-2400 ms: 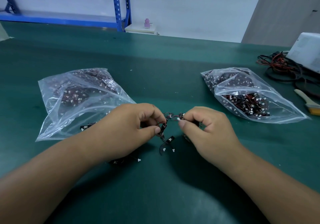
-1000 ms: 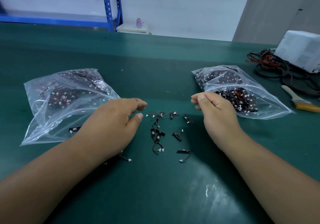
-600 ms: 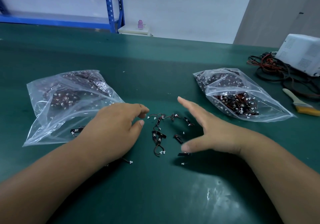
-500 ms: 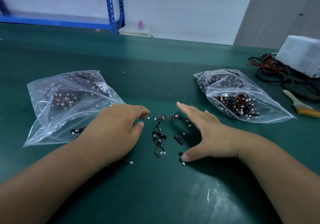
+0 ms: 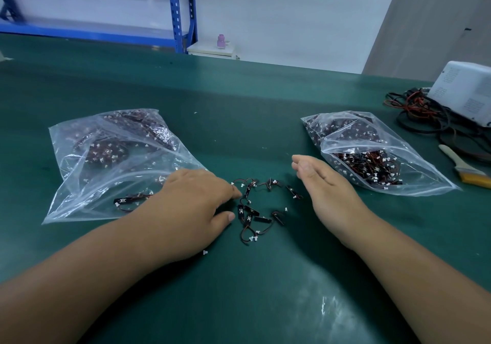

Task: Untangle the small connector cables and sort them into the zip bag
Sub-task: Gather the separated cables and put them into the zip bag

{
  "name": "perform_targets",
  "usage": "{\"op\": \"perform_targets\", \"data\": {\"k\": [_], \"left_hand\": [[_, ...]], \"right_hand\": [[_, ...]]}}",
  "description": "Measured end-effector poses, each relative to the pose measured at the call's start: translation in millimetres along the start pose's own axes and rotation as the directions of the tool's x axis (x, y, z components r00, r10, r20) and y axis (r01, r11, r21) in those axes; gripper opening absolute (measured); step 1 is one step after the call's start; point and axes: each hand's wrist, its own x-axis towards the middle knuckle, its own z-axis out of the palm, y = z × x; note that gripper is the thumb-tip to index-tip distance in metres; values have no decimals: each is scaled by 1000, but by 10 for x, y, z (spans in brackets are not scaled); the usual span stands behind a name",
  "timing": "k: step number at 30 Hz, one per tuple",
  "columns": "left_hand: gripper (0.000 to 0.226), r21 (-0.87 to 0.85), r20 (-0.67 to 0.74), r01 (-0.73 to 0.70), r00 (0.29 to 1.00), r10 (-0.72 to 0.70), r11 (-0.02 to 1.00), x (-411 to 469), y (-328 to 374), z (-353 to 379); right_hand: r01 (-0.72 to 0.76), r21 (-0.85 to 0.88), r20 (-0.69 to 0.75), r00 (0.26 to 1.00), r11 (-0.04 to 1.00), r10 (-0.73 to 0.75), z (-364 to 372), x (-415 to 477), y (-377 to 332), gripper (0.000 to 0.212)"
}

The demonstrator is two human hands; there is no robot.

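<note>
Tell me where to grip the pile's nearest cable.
Probably pinch the cable at the middle of its arch, from above on the near side. It lies flat on the mat at the pile's near edge, and its white plugs look too tiny for a sure grip.

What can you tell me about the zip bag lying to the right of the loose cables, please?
The right zip bag is clear, crinkled plastic, lying on the green table and partly filled with small black-and-red cables with white connectors. Its near-right corner is empty and flat. The right hand lies open just beside it; contact is unclear.
</note>
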Motion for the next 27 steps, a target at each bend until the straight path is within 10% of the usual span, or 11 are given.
{"op": "perform_targets", "data": {"k": [27], "left_hand": [[35, 59, 21, -40, 999, 39, 997, 14, -41, 26]], "right_hand": [[-15, 197, 83, 997, 980, -2, 6, 1, 2, 74]]}}
